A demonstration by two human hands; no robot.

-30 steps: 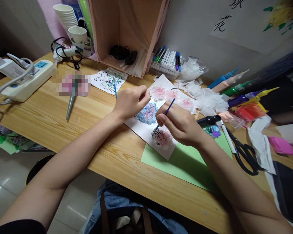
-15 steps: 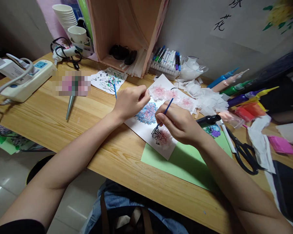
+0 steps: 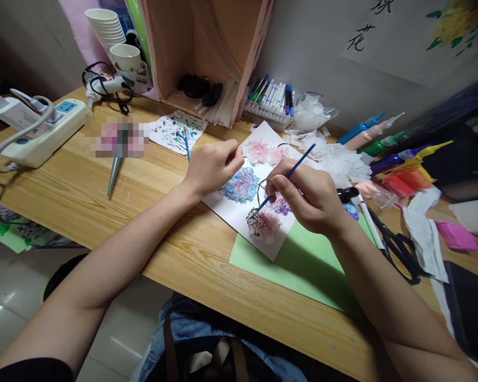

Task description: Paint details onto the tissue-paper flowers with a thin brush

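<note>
My right hand (image 3: 308, 196) pinches a blue paintbrush (image 3: 300, 161). The brush tip meets the black-marked left side of a pale pink tissue-paper flower (image 3: 267, 225), near the lower corner of a white sheet (image 3: 242, 218). My left hand (image 3: 215, 167) rests with curled fingers at the sheet's left edge; what is inside them, if anything, is hidden. A blue-and-pink flower (image 3: 239, 184) lies between the hands, and a purple flower (image 3: 281, 204) is partly covered by my right hand. Behind my left hand a second blue brush (image 3: 187, 147) shows partly, in front of a paint-smeared paper (image 3: 177, 130).
Green paper (image 3: 279, 265) lies under the sheet. Black scissors (image 3: 400, 249), a black bottle (image 3: 347, 194) and white paper scraps (image 3: 344, 159) are at the right. Paint tubes (image 3: 358, 130) and a marker box (image 3: 269, 109) stand behind. A power strip (image 3: 43, 138) sits far left.
My right hand has shifted right and its brush leans lower to the right, with the tip still at the pink flower. The purple flower has come into view. My left hand stays put.
</note>
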